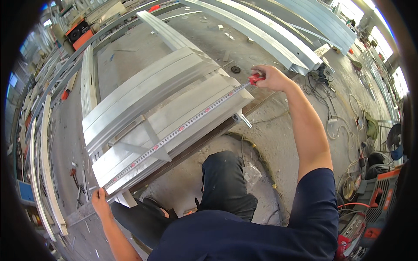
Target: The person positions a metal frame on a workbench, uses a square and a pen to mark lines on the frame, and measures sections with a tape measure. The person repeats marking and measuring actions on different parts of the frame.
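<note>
My right hand [271, 79] is closed around a red tape measure [256, 79] just beyond the right end of a silvery metal profile [191, 114]. The white tape blade [180, 128] runs out along the profile's length. At the left end, my left hand [102, 203] pinches the blade's tip against the profile's corner; the fingertips are partly hidden. A grey, angled flat metal piece [156, 140] resembling a set square lies on the profile, under the blade. Behind it rests a second wide metal profile [143, 93], side by side with the first.
Long metal beams [261, 32] lie at the far right. A black round disc [235, 69] sits past the profiles. Cables [324, 87] trail over the floor at right, near a grey and orange tool case [383, 195]. An orange and black machine [79, 34] stands far left.
</note>
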The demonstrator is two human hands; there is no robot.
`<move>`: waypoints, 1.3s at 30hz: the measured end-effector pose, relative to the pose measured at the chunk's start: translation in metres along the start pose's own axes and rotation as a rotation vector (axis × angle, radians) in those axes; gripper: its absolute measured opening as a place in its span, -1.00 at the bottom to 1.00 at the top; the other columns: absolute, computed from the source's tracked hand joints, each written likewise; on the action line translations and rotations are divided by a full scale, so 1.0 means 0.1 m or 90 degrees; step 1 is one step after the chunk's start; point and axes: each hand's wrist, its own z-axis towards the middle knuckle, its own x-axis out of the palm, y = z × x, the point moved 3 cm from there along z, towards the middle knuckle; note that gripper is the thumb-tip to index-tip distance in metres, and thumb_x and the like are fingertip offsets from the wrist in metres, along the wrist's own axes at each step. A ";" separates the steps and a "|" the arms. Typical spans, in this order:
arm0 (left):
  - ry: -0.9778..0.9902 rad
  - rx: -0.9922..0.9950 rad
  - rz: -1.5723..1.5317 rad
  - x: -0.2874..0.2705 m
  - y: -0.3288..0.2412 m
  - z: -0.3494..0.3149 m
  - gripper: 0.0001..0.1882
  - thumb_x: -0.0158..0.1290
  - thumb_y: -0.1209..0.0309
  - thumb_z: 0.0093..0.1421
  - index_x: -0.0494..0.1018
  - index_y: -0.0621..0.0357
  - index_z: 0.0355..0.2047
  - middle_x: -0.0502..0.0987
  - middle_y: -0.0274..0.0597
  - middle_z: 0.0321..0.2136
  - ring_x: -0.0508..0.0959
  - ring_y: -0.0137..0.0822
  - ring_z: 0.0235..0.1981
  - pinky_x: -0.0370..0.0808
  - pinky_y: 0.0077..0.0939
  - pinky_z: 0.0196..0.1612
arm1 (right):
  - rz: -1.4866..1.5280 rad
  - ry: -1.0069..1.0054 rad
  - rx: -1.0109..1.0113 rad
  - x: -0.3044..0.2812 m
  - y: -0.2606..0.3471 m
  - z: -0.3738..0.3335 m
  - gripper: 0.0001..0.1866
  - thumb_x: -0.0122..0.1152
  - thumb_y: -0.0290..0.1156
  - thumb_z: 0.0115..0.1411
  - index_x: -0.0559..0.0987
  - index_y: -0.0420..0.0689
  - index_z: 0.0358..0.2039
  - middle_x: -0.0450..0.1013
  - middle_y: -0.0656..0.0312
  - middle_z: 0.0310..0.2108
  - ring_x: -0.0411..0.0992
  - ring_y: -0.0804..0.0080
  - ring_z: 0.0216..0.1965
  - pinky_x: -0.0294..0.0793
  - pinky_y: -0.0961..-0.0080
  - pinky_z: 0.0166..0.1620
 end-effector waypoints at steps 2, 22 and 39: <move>-0.003 -0.025 -0.016 0.01 0.04 0.01 -0.65 0.14 0.22 0.48 0.56 0.35 -0.22 0.53 -0.28 -0.38 0.43 -0.38 -0.32 0.39 -0.40 -0.18 | -0.023 0.014 0.005 0.01 -0.06 0.05 -0.25 0.36 -0.29 0.03 0.54 -0.18 0.30 0.61 -0.03 0.10 0.59 0.16 0.10 0.54 0.32 0.19; 0.013 -0.034 -0.049 -0.02 0.09 0.00 -0.62 0.19 0.16 0.46 0.54 0.30 -0.27 0.52 -0.32 -0.40 0.41 -0.42 -0.32 0.38 -0.45 -0.16 | -0.020 0.001 -0.029 0.09 -0.22 0.14 -0.22 0.40 -0.26 -0.02 0.56 -0.14 0.30 0.61 -0.02 -0.02 0.58 0.15 -0.01 0.54 0.29 0.10; -0.130 0.025 -0.008 -0.41 0.12 0.03 -0.65 0.11 0.17 0.51 0.51 0.27 -0.17 0.56 -0.25 -0.32 0.47 -0.38 -0.27 0.43 -0.38 -0.08 | 0.019 -0.049 -0.017 0.00 0.66 -0.58 -0.26 0.38 -0.46 -0.03 0.55 -0.20 0.27 0.66 0.11 0.02 0.59 0.41 -0.04 0.58 0.39 0.09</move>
